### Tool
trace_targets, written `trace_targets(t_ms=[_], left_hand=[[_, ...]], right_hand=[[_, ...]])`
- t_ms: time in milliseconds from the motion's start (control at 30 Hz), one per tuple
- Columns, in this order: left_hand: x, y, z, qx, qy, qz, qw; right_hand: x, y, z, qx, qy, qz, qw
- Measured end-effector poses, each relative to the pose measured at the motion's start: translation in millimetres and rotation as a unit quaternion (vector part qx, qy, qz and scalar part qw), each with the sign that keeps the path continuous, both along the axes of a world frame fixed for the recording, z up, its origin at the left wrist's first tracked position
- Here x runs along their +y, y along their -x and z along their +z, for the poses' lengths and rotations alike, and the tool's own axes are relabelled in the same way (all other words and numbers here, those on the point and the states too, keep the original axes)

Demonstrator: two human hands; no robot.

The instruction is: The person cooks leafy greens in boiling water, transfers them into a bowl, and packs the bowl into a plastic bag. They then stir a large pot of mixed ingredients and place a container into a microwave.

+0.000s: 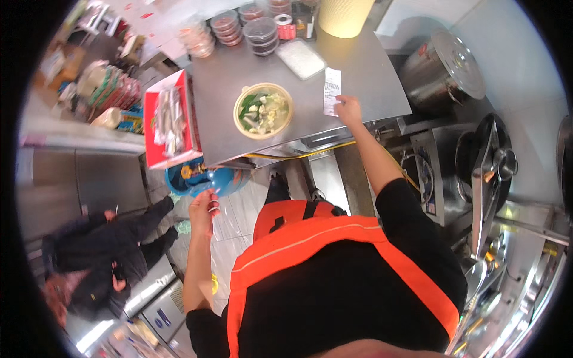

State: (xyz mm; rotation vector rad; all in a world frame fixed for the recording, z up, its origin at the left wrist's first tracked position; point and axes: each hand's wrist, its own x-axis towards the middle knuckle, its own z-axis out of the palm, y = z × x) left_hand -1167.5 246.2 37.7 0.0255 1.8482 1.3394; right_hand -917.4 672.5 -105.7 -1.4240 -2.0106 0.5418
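Note:
On the steel worktop a printed paper receipt [331, 85] lies near the front edge. The fingers of my right hand [349, 109] are on its lower end, with thumb and index finger at the paper. To the left of it stands a round takeaway bowl [290, 117] with a pale yellow rim, holding soup with leafy greens [247, 107] and pale pieces. My left hand [204, 209] hangs in the air below the worktop, its fingers loosely curled and apart, with nothing visible in them. Behind that hand, lower down, is a blue gas cylinder [226, 179].
Stacked lidded tubs [261, 38], a white-filled plastic container [301, 59] and a yellow cylinder [344, 18] stand at the back. A red box [150, 123] of wrapped items sits left. A large steel pot [425, 67] stands right. Another person [98, 250] is at lower left.

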Motion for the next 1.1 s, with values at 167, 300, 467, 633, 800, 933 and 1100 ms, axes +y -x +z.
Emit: trace_targets(t_ms=[167,300,467,633,800,933,1100], left_hand=[[77,76,-39,-0.022,-0.037,0.029,0.999],[144,98,-25,-0.036,-0.063,-0.102,0.992],[191,120,-18,0.019,-0.078,-0.085,0.993],[218,107,-4,0.138,-0.057,-0.125,0.981],[282,73,17,0.092,-0.226,-0.232,0.942],[295,24,22,-0.076,-0.38,-0.139,0.911],[242,53,-1,-0.025,-0.206,-0.339,0.918]], right_hand=[[100,21,79,0.017,-0.036,-0.058,0.998],[242,57,211,0.405,0.043,-0.106,0.907],[379,57,235,0.266,0.057,-0.171,0.947],[356,49,262,0.26,-0.057,-0.16,0.95],[230,35,268,0.529,-0.025,0.008,0.848],[-14,84,206,0.233,0.173,-0.008,0.957],[-121,54,174,0.417,0.454,0.04,0.786]])
